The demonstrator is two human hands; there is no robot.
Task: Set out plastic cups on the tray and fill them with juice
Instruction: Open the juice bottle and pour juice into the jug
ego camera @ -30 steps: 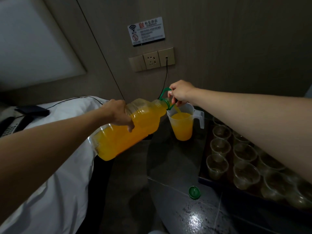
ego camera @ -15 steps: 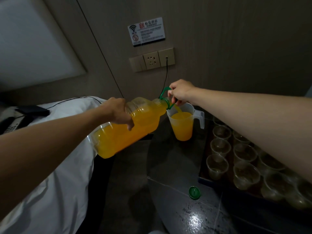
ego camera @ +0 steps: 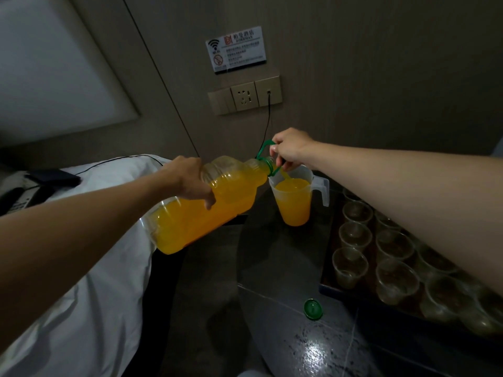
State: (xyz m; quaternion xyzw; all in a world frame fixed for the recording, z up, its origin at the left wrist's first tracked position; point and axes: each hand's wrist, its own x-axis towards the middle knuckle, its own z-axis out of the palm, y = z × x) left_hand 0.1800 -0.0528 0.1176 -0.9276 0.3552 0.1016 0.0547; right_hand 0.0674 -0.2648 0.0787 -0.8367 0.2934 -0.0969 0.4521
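Note:
A large clear bottle of orange juice [ego camera: 196, 216] lies tilted, its neck over a plastic jug [ego camera: 295, 202]. Juice streams from the mouth into the jug, which is nearly full. My left hand [ego camera: 187, 178] grips the bottle's body from above. My right hand [ego camera: 291, 149] holds the green carry handle [ego camera: 264, 148] at the bottle's neck. On the right, a dark tray [ego camera: 325, 284] holds several empty clear plastic cups [ego camera: 349, 266] in rows; my right forearm hides part of them.
The bottle's green cap [ego camera: 313, 309] lies on the dark glossy table [ego camera: 285, 268] near the tray's front corner. A white pillow [ego camera: 81, 268] lies to the left. A wall socket [ego camera: 245, 96] with a black cable sits behind the jug.
The juice level in the jug has risen a little. The bottle has tipped slightly further; both hands keep their hold.

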